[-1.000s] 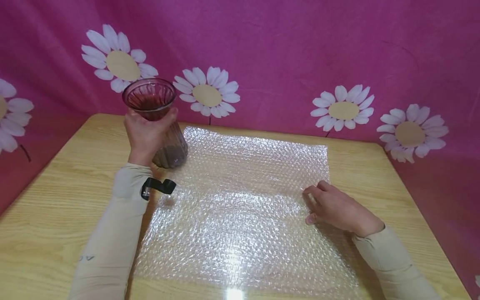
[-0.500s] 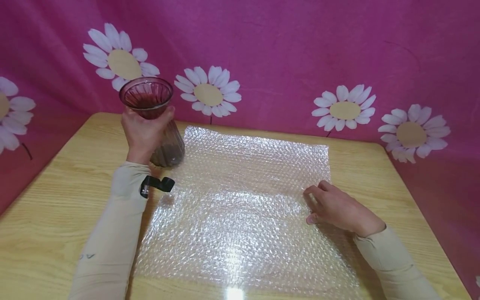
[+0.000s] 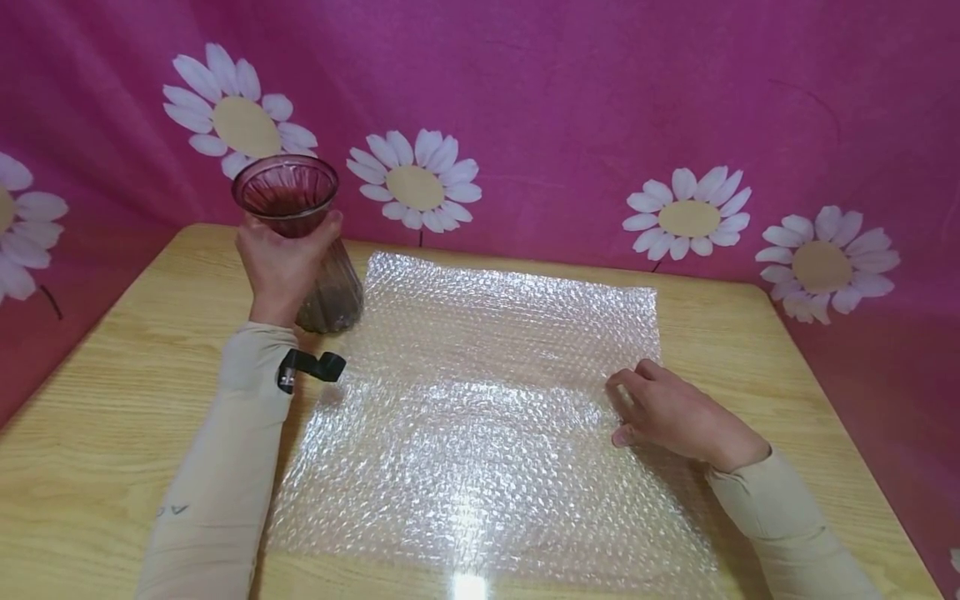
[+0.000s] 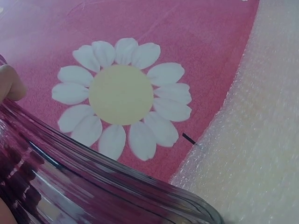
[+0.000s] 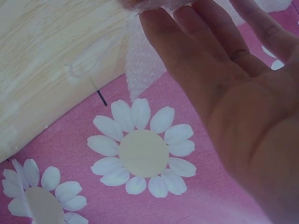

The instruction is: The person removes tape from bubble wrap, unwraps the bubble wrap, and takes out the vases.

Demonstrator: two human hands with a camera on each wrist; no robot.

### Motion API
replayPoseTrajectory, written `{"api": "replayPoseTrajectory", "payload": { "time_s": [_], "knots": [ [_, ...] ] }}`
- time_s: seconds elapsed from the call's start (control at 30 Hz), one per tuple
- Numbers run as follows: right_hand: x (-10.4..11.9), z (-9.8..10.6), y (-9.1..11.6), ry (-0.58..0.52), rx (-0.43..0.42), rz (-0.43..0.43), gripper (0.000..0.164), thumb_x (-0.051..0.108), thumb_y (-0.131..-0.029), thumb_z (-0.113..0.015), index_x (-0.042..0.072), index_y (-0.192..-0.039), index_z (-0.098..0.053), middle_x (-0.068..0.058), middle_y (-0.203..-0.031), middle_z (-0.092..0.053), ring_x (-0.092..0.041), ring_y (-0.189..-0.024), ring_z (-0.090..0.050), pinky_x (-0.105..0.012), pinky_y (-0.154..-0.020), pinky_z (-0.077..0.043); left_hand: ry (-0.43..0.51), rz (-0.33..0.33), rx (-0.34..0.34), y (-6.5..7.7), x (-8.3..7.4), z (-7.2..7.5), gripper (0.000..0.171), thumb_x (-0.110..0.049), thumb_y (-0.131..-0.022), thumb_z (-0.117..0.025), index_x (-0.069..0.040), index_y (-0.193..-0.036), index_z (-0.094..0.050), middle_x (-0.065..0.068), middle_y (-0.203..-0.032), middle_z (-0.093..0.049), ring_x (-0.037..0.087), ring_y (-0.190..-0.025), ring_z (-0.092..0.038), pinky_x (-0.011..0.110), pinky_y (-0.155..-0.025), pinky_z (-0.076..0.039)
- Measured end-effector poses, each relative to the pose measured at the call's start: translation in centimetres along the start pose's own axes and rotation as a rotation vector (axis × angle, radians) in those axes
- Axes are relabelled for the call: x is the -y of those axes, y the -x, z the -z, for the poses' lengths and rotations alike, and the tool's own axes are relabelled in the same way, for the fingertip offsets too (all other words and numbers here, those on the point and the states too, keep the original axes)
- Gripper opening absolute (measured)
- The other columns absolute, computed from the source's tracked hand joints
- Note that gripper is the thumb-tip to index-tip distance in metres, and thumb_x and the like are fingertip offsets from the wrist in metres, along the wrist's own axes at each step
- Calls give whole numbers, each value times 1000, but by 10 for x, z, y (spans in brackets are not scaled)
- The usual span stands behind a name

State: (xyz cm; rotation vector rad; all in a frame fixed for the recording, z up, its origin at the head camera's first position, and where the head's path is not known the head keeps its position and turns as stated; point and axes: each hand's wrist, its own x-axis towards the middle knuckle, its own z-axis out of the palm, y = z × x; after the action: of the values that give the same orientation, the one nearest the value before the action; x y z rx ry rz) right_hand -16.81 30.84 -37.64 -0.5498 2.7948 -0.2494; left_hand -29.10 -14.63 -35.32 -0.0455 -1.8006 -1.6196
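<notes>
A purple-tinted ribbed glass vase (image 3: 335,287) with a flared rim is tilted at the left edge of the bubble wrap (image 3: 480,450). My left hand (image 3: 281,267) grips it just below the rim. The left wrist view shows the vase's ribbed side (image 4: 88,186) close up, with a fingertip (image 4: 10,85) against it. The clear bubble wrap lies spread flat in the middle of the table. On its right edge my right hand (image 3: 667,408) rests with fingertips touching the sheet. From the right wrist, the fingers (image 5: 210,39) look extended against the wrap (image 5: 142,60).
The light wood-grain table (image 3: 135,367) has its back edge close to a pink cloth backdrop (image 3: 540,108) printed with white daisies. A black strap (image 3: 307,367) is on the left wrist. Bright light glares off the wrap near the front.
My left hand has shifted slightly left with the vase, away from the bubble wrap. The right hand and the sheet have stayed in place.
</notes>
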Motion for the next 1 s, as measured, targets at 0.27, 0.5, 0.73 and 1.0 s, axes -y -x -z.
{"api": "replayPoseTrajectory", "payload": {
  "time_s": [0.27, 0.5, 0.73, 1.0],
  "knots": [
    [-1, 1, 1, 12, -8, 13, 71, 42, -78, -86, 6, -133, -59, -8, -109, -57, -15, -90, -52, -33, -79, -60, -28, -15, -9, -2, 4, 2, 67, -21, -75, -89, -16, -136, -60, 7, -130, -72, 3, -111, -65, 18, -99, -54],
    [-1, 3, 1, 2, 14, -19, 73, 43, -78, -86, 8, -136, -59, -10, -113, -58, -18, -95, -54, -39, -86, -62, -41, -6, -7, -3, 5, 4, 69, -21, -78, -88, -16, -140, -57, 5, -137, -69, 8, -120, -64, 23, -106, -55],
    [-2, 3, -1, -2, 16, -27, 73, 43, -78, -87, 9, -136, -59, -9, -111, -58, -18, -94, -53, -37, -84, -60, -33, -2, -40, -6, 7, 2, 66, -20, -76, -88, -15, -136, -59, 6, -132, -71, 5, -113, -65, 19, -101, -54],
    [-2, 2, -1, -11, 22, -34, 73, 43, -78, -86, 9, -136, -59, -8, -111, -58, -17, -94, -53, -37, -84, -60, -3, 16, -71, -5, 9, 1, 62, -19, -75, -88, -14, -131, -63, 3, -123, -73, 4, -106, -65, 18, -96, -55]
  ]
}}
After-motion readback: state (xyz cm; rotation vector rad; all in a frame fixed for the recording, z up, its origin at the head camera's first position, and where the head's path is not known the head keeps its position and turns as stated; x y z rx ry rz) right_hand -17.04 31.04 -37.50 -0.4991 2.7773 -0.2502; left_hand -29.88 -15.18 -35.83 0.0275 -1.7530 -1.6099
